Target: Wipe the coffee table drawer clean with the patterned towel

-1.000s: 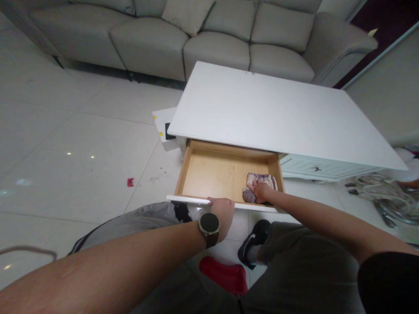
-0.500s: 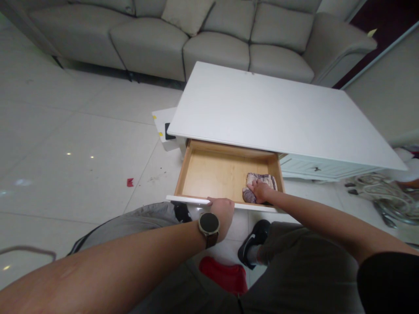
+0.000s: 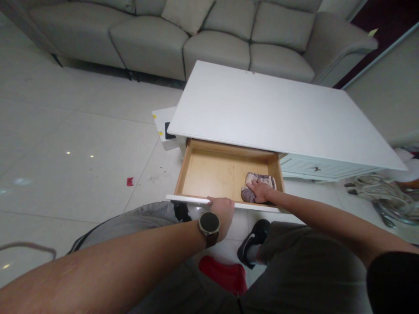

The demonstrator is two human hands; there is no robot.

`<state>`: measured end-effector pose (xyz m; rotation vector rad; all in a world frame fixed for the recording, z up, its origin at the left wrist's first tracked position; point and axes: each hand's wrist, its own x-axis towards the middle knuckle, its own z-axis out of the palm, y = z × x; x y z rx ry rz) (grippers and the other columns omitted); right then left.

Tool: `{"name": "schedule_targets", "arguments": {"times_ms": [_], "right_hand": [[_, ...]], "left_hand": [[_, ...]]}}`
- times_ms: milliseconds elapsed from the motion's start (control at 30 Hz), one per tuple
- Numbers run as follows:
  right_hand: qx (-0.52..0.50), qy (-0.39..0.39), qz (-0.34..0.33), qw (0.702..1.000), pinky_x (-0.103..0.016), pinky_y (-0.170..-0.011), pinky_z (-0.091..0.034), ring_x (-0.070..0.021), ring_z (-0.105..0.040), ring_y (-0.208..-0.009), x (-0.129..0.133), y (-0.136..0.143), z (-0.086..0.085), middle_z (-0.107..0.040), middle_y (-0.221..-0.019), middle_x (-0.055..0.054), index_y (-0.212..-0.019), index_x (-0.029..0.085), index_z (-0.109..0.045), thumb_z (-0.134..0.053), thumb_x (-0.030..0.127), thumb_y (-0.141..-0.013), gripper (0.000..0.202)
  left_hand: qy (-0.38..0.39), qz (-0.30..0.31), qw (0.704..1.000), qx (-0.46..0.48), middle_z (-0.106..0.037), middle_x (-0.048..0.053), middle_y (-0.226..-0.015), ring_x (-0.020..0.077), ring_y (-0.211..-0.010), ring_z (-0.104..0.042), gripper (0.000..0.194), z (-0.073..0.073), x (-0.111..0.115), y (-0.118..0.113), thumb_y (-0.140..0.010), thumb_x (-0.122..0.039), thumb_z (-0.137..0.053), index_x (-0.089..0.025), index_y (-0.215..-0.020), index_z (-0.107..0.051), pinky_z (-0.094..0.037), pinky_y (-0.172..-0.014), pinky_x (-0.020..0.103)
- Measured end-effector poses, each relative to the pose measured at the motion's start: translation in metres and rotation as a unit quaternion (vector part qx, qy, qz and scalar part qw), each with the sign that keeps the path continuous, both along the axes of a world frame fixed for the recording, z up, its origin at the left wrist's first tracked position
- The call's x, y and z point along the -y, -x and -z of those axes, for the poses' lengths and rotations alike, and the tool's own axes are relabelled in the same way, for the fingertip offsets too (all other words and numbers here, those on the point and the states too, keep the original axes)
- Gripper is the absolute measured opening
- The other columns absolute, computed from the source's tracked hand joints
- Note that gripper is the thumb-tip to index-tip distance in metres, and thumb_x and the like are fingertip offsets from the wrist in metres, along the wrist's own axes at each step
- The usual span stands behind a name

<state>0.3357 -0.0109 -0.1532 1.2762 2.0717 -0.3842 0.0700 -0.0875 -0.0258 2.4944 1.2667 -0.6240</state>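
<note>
A wooden drawer (image 3: 209,172) with a white front is pulled out of a white table (image 3: 278,109). My left hand (image 3: 222,213), below a wristwatch, is closed over the top edge of the drawer front near its middle. Inside the drawer, at its right end, my right hand (image 3: 260,191) presses on a folded patterned cloth (image 3: 249,179), its fingers wrapped onto the cloth, which lies on the drawer bottom.
A grey sofa (image 3: 216,48) stands behind the table. A white box (image 3: 170,141) sits at the table's left. Below are a red object (image 3: 224,274) and a dark shoe (image 3: 255,242). Coiled hoses (image 3: 386,196) lie at the right.
My right hand and the cloth have shifted very slightly to the left in the drawer. My left hand has stayed on the drawer front.
</note>
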Motion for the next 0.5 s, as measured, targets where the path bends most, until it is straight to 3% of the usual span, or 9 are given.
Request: {"name": "schedule_targets", "arguments": {"times_ms": [200,367,500], "right_hand": [[-0.09,-0.039,0.01,0.995,-0.048,-0.092,-0.049,-0.0391,-0.047,-0.124,0.003,0.014,0.001,-0.048,-0.137,-0.02,-0.142,0.021,-0.05,-0.066,0.03,-0.071,0.072],[-0.121,-0.032,0.029,0.992,-0.047,-0.092,-0.049,-0.0399,-0.045,-0.127,-0.014,0.068,0.003,-0.047,-0.14,-0.018,-0.143,0.025,-0.049,-0.069,0.039,-0.073,0.074],[-0.163,-0.024,-0.018,0.986,-0.047,-0.091,-0.05,-0.0398,-0.045,-0.127,-0.031,0.124,0.005,-0.048,-0.14,-0.016,-0.14,0.027,-0.052,-0.073,0.047,-0.073,0.074]], "left_hand": [[0.003,-0.021,1.0,0.0,-0.073,0.024,-0.109,0.0334,-0.098,-0.074,0.038,-0.004,-0.001,-0.003,-0.092,-0.002,-0.043,-0.005,-0.122,-0.066,-0.059,-0.086,0.056],[0.015,-0.035,0.999,-0.007,-0.073,0.027,-0.109,0.0362,-0.096,-0.074,0.038,-0.001,-0.002,-0.008,-0.094,-0.005,-0.042,-0.003,-0.124,-0.065,-0.059,-0.081,0.054],[0.001,-0.038,0.999,-0.007,-0.073,0.029,-0.104,0.0373,-0.091,-0.075,0.037,0.001,0.0,-0.008,-0.094,-0.005,-0.041,0.001,-0.121,-0.066,-0.058,-0.08,0.055]]}}
